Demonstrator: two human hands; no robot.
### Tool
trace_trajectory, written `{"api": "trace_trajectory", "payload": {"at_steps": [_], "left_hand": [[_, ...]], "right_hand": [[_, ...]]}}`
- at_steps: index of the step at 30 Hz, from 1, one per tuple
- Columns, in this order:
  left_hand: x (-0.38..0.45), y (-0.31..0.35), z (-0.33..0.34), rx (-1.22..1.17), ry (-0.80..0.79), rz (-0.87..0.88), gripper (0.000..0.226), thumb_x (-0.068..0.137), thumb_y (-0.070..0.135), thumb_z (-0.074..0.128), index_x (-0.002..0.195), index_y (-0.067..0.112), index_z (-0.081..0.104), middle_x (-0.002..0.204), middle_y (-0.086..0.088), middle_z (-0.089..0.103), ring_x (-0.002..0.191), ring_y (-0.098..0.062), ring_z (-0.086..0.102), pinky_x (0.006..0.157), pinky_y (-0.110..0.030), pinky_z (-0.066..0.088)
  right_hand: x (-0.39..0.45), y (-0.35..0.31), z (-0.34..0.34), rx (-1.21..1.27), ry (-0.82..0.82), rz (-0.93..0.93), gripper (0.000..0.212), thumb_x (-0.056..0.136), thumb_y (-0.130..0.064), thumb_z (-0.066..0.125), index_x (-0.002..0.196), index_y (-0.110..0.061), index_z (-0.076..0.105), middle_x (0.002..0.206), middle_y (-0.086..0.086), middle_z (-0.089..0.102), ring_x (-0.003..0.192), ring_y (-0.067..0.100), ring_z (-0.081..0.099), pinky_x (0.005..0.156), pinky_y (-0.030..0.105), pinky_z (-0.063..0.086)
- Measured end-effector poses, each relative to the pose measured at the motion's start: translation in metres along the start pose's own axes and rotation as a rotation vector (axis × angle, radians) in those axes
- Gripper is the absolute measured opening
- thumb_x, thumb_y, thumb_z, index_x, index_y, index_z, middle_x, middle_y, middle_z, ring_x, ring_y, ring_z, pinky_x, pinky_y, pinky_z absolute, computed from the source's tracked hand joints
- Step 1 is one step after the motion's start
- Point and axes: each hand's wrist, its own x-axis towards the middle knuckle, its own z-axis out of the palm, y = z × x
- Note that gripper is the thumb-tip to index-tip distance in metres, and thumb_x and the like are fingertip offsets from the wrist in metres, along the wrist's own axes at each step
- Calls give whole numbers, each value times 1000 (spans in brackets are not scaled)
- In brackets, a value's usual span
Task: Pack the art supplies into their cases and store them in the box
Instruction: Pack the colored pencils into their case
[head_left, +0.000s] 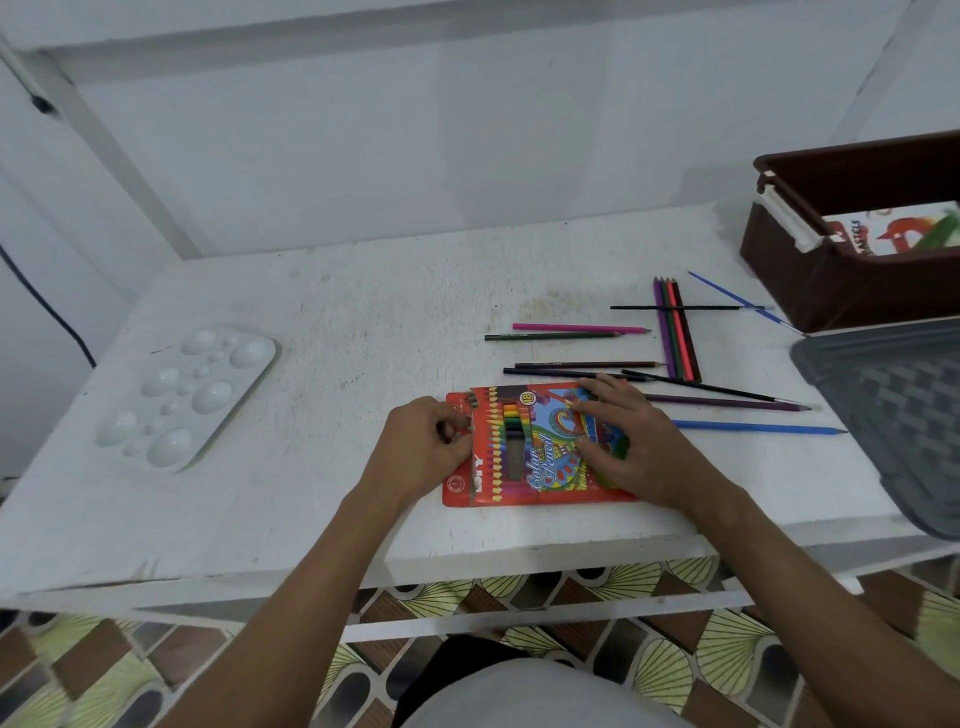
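Red colour pencil case (540, 447): lying flat near the table's (311, 322) front edge, right of centre, printed face up, pencil tips showing through its window.

Left hand (423, 449): sitting at the case's left end, fingers (452, 428) curling in and pinching there; what exactly they are gripping cannot be made out.

Right hand (639, 447): lying on the case's right half, fingers (602, 410) spreading flat and pressing down on the cover.

Loose colour pencils (675, 332): lying scattered behind and to the right of the case, toward the table's right side; a pink one and a green one lying parallel, a bundle of four lying crosswise, a blue one (753, 428) lying nearest the front.

Thin brushes (727, 299): lying toward the back right corner, by the brown box (831, 291).

Brown box: standing open at the back right corner, a printed pack showing inside.

Grey woven basket (893, 415): sitting at the right edge.

White paint palette (187, 395): resting near the left edge.
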Motion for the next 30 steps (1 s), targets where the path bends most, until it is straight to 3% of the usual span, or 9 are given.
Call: {"api": "trace_trajectory", "payload": {"at_steps": [5, 10, 13, 16, 19, 22, 26, 30], "left_hand": [[7, 2, -6, -10, -55, -51, 16, 81, 31, 73, 84, 21, 61, 79, 8, 62, 69, -6, 59, 60, -13, 45], [32, 5, -32, 32, -360, -67, 13, 85, 23, 69, 94, 14, 71, 88, 5, 66, 80, -7, 62, 64, -17, 48], [60, 15, -36, 175, -273, -59, 18, 87, 20, 63, 102, 12, 69, 98, -1, 66, 84, -10, 58, 71, -21, 45], [92, 32, -23, 234, -158, 105, 33, 90, 28, 59, 121, 16, 60, 114, -6, 58, 97, -17, 55, 80, -26, 43], [122, 56, -2, 301, -189, 282, 40, 95, 32, 53, 133, 20, 51, 127, -6, 52, 111, -22, 53, 93, -33, 45], [140, 71, 10, 403, -255, 356, 36, 97, 28, 50, 132, 21, 53, 132, -2, 53, 118, -22, 51, 98, -36, 43], [146, 65, 13, 423, -263, 319, 32, 94, 22, 55, 126, 17, 58, 120, -4, 60, 108, -22, 55, 89, -32, 44], [144, 46, 1, 345, -330, 188, 32, 92, 27, 60, 120, 13, 61, 111, -6, 63, 95, -20, 56, 78, -27, 42]], "right_hand": [[0, -1, -1, -7, -5, 3, 52, 88, -41, 59, 136, -24, 49, 151, -7, 32, 137, 0, 10, 111, 30, 18], [1, -2, -1, -12, -6, 6, 53, 88, -41, 59, 136, -22, 48, 151, -7, 31, 136, -2, 9, 111, 29, 17], [2, 0, 0, -22, -1, 1, 55, 87, -42, 60, 137, -23, 47, 151, -8, 31, 136, -2, 10, 111, 26, 17], [2, 1, 0, -29, -5, 5, 55, 87, -44, 59, 137, -25, 47, 151, -10, 30, 136, -4, 8, 110, 24, 16], [2, 1, 0, -25, -3, 11, 55, 87, -46, 59, 137, -27, 46, 151, -11, 30, 136, -4, 9, 110, 26, 19], [2, 3, 0, -23, -2, 13, 56, 87, -50, 58, 137, -27, 47, 151, -12, 31, 137, -3, 10, 110, 25, 19], [2, 4, 1, -23, -1, 17, 59, 84, -55, 52, 136, -29, 47, 150, -13, 31, 138, -3, 11, 111, 27, 21], [2, 4, 1, -6, 1, 20, 60, 83, -55, 52, 136, -28, 48, 150, -13, 31, 138, -3, 11, 111, 28, 22]]}}
